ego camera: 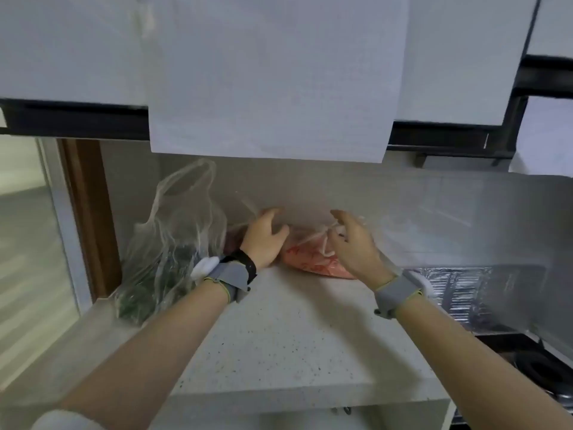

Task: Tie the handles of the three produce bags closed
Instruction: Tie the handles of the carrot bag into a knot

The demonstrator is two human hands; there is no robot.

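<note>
A clear bag of orange produce lies at the back of the speckled counter, between my hands. My left hand curls against its left side and grips a thin handle strand that stretches up and to the left. My right hand is at the bag's right, its fingers pinching the twisted white handle strands. To the left stands a second clear bag with green leaves, its handles upright and open. Behind my left wrist shows a bit of dark red produce, mostly hidden.
White wall cabinets hang low over the counter. A wooden door frame and window are at the left. Foil lines the wall at the right, above a dark hob. The counter's front edge is near me.
</note>
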